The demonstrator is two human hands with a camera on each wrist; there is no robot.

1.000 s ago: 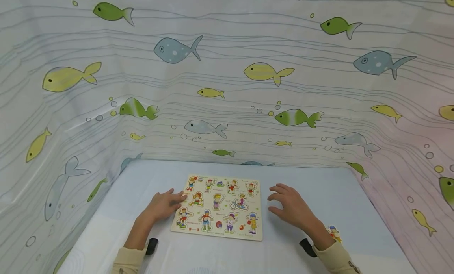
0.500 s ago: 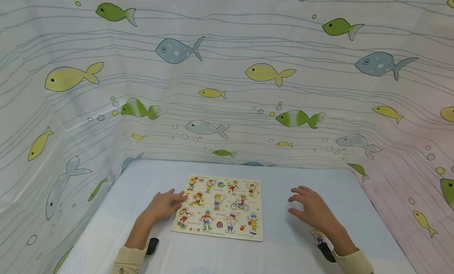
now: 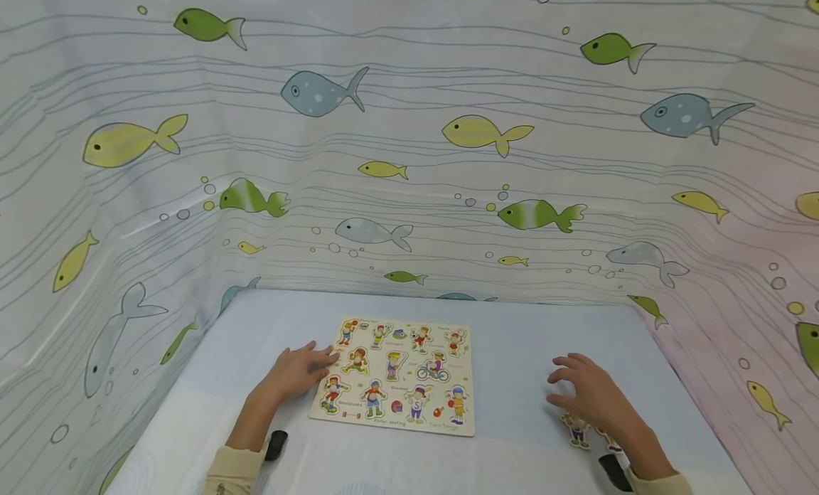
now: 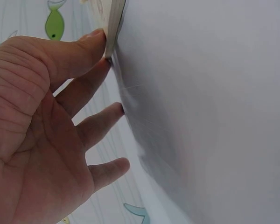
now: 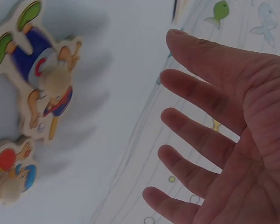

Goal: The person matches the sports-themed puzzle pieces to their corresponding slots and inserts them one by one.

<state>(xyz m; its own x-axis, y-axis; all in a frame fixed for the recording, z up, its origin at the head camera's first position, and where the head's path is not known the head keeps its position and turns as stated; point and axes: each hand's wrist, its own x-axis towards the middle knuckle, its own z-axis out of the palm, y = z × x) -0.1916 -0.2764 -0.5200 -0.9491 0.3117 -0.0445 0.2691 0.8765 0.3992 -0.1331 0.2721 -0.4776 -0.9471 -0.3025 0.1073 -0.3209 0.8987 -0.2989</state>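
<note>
A flat wooden knob puzzle board (image 3: 403, 427) with sports figures lies on the table. My left hand (image 3: 294, 371) rests at its left edge; in the left wrist view, the thumb and index fingertip touch the board's edge (image 4: 113, 28), while the other fingers are spread. To the right of the board, my right hand (image 3: 591, 394) hovers with loosely bent fingers and holds nothing. Just below it lie puzzle pieces, partly hidden by the hand and wrist. The right wrist view shows a figure in blue with green shoes (image 5: 39, 58) and one in a blue cap (image 5: 11, 175), each with a pale knob.
The table (image 3: 384, 466) has a pale blue-white cover. Behind it and along both sides hangs a curtain (image 3: 409, 196) printed with fish and wavy lines. A dark strap end (image 3: 276, 445) hangs at the left wrist, another (image 3: 616, 472) at the right.
My right hand has moved right, away from the board, and slightly nearer to me, over the loose pieces. A piece left of that hand has come into view. My left hand stays in place.
</note>
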